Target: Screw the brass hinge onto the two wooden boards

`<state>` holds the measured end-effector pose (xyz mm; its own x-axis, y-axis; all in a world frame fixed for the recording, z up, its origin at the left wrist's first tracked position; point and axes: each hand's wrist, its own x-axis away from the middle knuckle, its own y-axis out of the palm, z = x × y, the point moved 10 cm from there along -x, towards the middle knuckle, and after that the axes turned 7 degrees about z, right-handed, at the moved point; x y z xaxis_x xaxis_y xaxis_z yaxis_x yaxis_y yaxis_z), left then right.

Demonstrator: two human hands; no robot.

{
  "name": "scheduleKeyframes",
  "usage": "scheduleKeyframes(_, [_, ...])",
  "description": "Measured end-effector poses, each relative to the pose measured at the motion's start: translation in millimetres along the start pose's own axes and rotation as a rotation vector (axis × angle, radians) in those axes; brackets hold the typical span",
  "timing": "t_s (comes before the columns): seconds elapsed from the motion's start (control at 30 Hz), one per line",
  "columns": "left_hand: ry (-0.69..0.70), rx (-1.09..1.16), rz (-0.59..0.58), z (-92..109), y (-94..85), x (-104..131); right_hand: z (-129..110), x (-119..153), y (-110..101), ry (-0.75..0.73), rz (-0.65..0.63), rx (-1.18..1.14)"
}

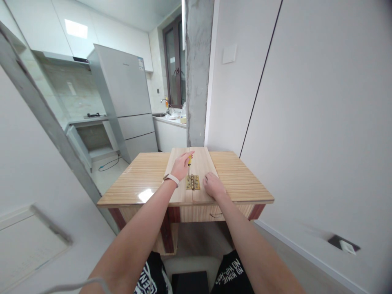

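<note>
A brass hinge (192, 182) lies open across the seam between two pale wooden boards (200, 160) on the desk. My left hand (181, 165), with a white-banded watch at the wrist, holds a yellow and black screwdriver (189, 160) upright, its shaft pointing down to the hinge's left leaf. My right hand (213, 184) rests with curled fingers on the right board, just right of the hinge; whether anything is under its fingers is hidden.
The boards lie on a striped wooden desk (245, 179) with a drawer handle (216, 215) at the front. A grey fridge (122, 81) and a kitchen counter (171, 121) stand beyond. A white wall (306, 102) rises at the right.
</note>
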<state>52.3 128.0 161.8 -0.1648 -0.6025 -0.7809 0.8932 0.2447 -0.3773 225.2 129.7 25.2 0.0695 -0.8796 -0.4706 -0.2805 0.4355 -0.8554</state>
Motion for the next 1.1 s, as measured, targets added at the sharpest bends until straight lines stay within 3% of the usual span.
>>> scheduleKeyframes(0.4, [-0.117,0.010,0.084,-15.0,-7.5,2.5,-1.7,-0.2,-0.7,-0.022,0.007,-0.001])
scheduleKeyframes(0.67, [-0.008,-0.001,0.081,2.0,-7.8,3.0,-2.1,0.7,-2.2,-0.016,0.011,0.007])
scheduleKeyframes(1.1, [-0.084,-0.017,0.117,-10.0,-11.2,3.5,-4.4,0.9,-5.1,0.002,-0.021,0.005])
